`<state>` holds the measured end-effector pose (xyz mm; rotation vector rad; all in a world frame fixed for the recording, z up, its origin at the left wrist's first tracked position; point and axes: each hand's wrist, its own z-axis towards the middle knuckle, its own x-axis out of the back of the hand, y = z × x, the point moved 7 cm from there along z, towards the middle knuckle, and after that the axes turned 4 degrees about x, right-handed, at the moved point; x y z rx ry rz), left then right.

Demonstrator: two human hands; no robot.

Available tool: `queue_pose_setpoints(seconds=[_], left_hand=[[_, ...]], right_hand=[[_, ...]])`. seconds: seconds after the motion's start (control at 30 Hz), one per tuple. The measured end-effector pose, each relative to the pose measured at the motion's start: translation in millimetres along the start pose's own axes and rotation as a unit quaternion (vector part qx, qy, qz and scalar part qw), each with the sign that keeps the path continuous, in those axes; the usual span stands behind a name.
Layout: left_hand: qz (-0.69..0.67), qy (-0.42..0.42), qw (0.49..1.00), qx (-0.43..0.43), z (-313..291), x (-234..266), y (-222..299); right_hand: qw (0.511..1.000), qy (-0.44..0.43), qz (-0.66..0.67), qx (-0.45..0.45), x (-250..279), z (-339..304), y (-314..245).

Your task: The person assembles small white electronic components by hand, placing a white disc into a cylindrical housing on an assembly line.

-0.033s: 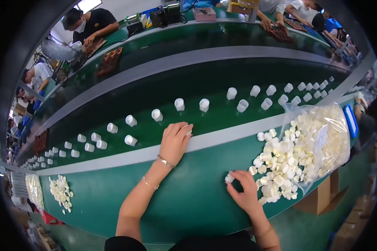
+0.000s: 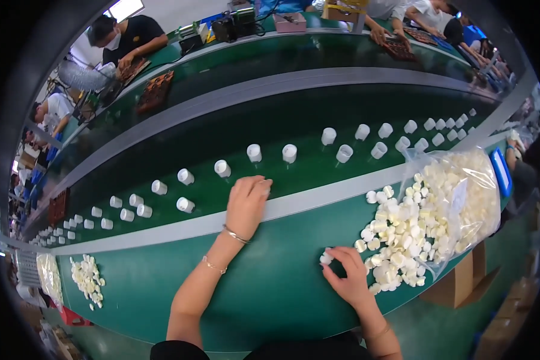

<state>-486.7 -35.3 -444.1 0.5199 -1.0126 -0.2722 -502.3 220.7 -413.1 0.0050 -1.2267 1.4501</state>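
Note:
My left hand reaches over the grey rail at the near edge of the conveyor belt. Its fingers are bent and pressed together above the belt; whatever they hold, if anything, is hidden. Several white cups stand on the dark green belt ahead of it. Lower down, over the green table, my right hand pinches a small white cap between thumb and fingers. Just right of that hand spreads a heap of white and cream caps, spilling from a clear plastic bag.
A smaller heap of caps lies at the table's left end beside another bag. The grey rail divides table from belt. Below the right table edge is an open cardboard box. Across the belt, people work on brown trays.
The whole view has shifted slightly left. My left hand's fingers have drawn together a little, and the pale spot at their tips shows less. My right hand still pinches its cap.

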Motion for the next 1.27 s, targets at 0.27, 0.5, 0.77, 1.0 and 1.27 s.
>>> queue_pose_setpoints(seconds=[0.27, 0.5, 0.77, 1.0, 1.27], left_hand=[[0.101, 0.101, 0.99, -0.001, 24, 18, 35], [-0.063, 0.076, 0.995, -0.013, 103, -74, 88], [-0.184, -0.097, 0.977, -0.052, 65, -84, 103], [-0.245, -0.238, 0.939, 0.023, -51, -41, 116], [-0.266, -0.201, 0.941, 0.054, -63, -49, 106]], right_hand=[[0.999, -0.011, 0.027, -0.011, -4, -4, 11], [1.0, -0.01, 0.014, 0.018, 2, -2, 8], [0.993, 0.034, 0.078, -0.078, 10, -23, 29], [0.989, -0.087, 0.085, -0.078, 29, 15, 11], [0.979, -0.194, 0.043, -0.049, 1, 33, -1]])
